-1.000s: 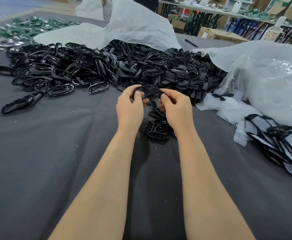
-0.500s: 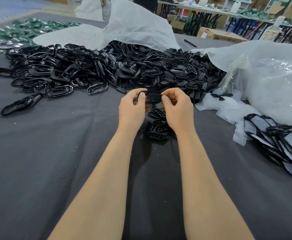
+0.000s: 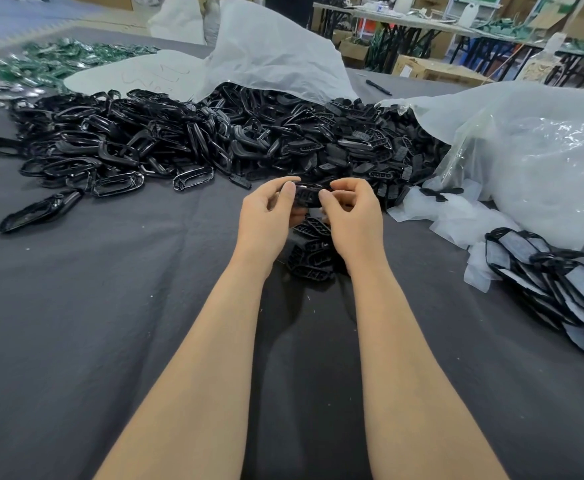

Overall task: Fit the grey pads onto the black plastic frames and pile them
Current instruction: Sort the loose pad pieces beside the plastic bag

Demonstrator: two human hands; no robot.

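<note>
Head view: left hand (image 3: 266,216) and right hand (image 3: 352,220) are pinching opposite ends of a black slotted plastic frame (image 3: 306,197). Its long axis is lying crosswise, just above the small pile of black frames (image 3: 313,258).

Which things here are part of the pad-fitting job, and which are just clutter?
Job: black piece pinched between left hand and right hand; small pile under them; big heap of black frames; padded frames stacked at right.
Lying about: green parts far left; black pen; clear plastic bags; cardboard boxes behind.
</note>
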